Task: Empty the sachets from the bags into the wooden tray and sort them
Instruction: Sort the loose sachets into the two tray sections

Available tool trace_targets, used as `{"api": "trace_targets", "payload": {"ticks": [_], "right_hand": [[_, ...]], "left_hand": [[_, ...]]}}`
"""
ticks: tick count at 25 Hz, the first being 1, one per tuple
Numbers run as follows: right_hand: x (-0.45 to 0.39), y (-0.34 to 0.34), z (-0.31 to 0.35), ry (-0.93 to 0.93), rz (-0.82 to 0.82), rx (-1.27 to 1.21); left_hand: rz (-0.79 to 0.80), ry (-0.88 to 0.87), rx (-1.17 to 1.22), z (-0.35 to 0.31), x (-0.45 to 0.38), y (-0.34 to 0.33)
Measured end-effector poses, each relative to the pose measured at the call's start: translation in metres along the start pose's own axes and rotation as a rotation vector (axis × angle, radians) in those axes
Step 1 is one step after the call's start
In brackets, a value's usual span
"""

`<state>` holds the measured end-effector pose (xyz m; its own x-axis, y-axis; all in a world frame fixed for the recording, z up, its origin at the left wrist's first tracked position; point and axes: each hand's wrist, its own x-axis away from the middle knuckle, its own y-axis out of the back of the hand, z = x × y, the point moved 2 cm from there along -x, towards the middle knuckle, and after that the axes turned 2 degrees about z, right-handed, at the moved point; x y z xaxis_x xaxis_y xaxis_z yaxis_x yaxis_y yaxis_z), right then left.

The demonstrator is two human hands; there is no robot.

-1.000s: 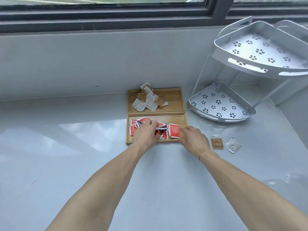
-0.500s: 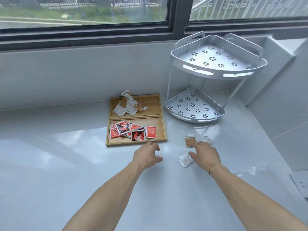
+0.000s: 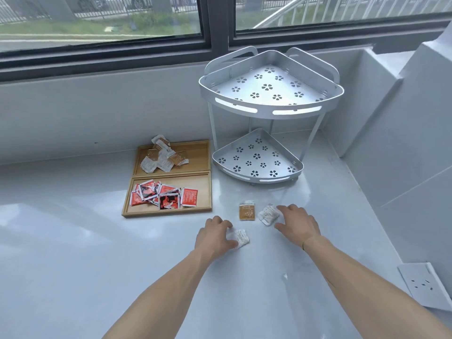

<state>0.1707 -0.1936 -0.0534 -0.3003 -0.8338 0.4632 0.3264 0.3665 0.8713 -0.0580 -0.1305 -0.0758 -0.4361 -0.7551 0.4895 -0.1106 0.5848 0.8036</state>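
Observation:
The wooden tray (image 3: 168,212) has two compartments: brown and white sachets (image 3: 160,159) are piled in the far one, red sachets (image 3: 163,195) in the near one. Three loose sachets lie on the counter to the tray's right. My left hand (image 3: 215,237) is closed over a crumpled white sachet (image 3: 241,237), thumb and fingers on either side of it. My right hand (image 3: 297,222) is spread, its fingertips touching another white sachet (image 3: 268,214). A brown sachet (image 3: 247,211) lies untouched between the two hands.
A silver two-tier corner rack (image 3: 259,165) stands right behind the loose sachets, next to the tray. A wall (image 3: 403,143) rises at the right, with a white socket plate (image 3: 425,285) lying near my right forearm. The window ledge (image 3: 97,99) runs along the back.
Both hands have left the tray and come back to the loose sachets. My left hand has closed on the near white sachet and my right has reached the farther one. The view swung right.

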Motion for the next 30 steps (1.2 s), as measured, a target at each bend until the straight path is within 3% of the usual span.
{"api": "trace_targets", "payload": {"ticks": [10, 14, 19, 26, 30], "right_hand": [[-0.039, -0.01, 0.011, -0.034, -0.012, -0.085], [-0.049, -0.013, 0.006, -0.081, 0.048, -0.283], [-0.055, -0.011, -0.004, -0.029, 0.131, -0.358], [-0.052, -0.009, -0.022, -0.027, 0.168, -0.47], [-0.05, -0.012, -0.022, -0.059, 0.151, -0.578]], "left_hand": [[0.03, 0.1, 0.019, -0.026, -0.009, -0.008], [0.077, 0.141, 0.096, -0.026, -0.013, -0.011], [0.149, 0.113, 0.147, -0.026, -0.021, -0.002], [0.031, 0.036, 0.25, -0.041, -0.057, 0.029], [0.072, 0.054, 0.14, -0.054, -0.083, 0.033]]}}
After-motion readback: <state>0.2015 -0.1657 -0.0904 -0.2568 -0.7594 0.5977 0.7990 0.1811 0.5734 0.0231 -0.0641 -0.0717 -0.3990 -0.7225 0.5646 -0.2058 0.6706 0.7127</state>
